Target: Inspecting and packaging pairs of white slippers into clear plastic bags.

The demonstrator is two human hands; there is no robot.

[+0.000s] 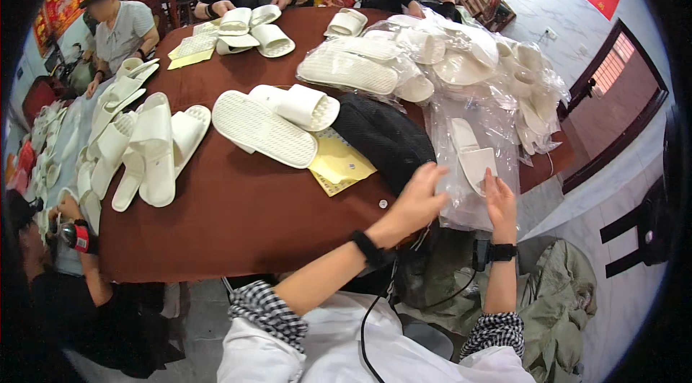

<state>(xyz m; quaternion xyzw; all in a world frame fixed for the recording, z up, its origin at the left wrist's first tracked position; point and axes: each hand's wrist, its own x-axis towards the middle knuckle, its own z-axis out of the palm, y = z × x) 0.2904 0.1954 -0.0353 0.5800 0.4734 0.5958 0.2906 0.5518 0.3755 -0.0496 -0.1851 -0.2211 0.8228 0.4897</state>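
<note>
On the right part of the table a white slipper (472,154) lies at a clear plastic bag (448,213); whether it is inside the bag or on top I cannot tell. My right hand (501,204) has its fingers stretched out, the tips touching the slipper's near end. Close to the bag's left side is my left hand (417,201), empty, its fingers apart and slightly bent. Beside it lies a black cloth (382,134). Further left, a pair of white slippers, one showing its patterned sole (263,130), lies partly over yellow printed sheets (342,159).
Bagged white slippers (461,51) pile up at the far right of the brown table (238,239). Loose slippers (155,148) are stacked along its left side. Several people sit around the table. A green fabric heap (555,296) is at the lower right, near the door (613,109).
</note>
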